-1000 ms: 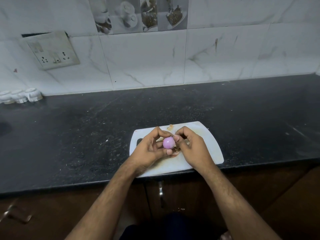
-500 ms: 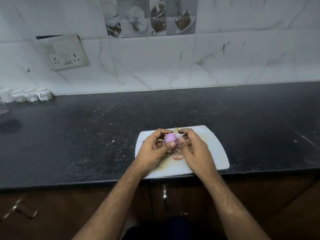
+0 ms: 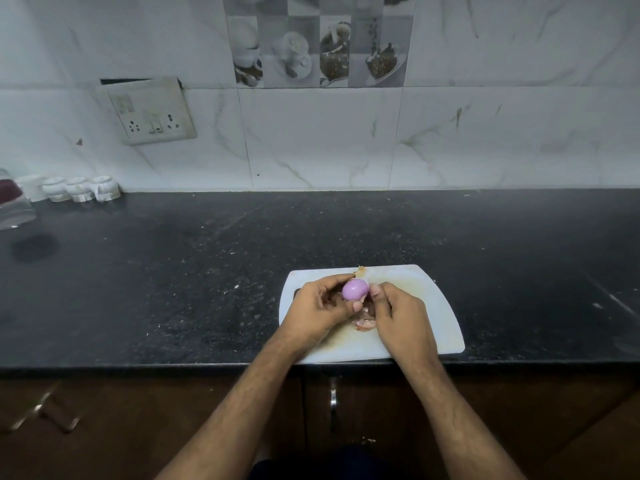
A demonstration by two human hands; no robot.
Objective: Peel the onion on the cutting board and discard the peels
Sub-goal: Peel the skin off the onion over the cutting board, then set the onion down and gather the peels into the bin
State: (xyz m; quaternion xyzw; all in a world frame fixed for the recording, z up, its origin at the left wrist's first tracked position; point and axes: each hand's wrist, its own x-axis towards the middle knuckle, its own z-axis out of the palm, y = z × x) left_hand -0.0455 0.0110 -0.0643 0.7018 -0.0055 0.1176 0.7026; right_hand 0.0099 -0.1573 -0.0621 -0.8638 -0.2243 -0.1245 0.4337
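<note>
A small purple onion (image 3: 355,289), smooth and mostly bare of skin, is held just above the white cutting board (image 3: 433,306). My left hand (image 3: 320,308) grips it from the left and below. My right hand (image 3: 401,317) sits close on its right, thumb and fingertip pinched near the onion's side; what it pinches is too small to tell. A heap of pinkish-brown peels (image 3: 364,322) lies on the board between my hands. A scrap of skin (image 3: 360,270) rests at the board's far edge.
The board sits at the front edge of a black speckled counter (image 3: 173,271). Small white cups (image 3: 81,188) and a clear glass (image 3: 14,206) stand at the far left by the tiled wall. A switch socket (image 3: 152,114) is on the wall. Cabinet doors with a handle (image 3: 333,396) lie below.
The onion has been lifted and turned in my left hand, and more peels now lie on the board under my hands. The camera has tilted down a little.
</note>
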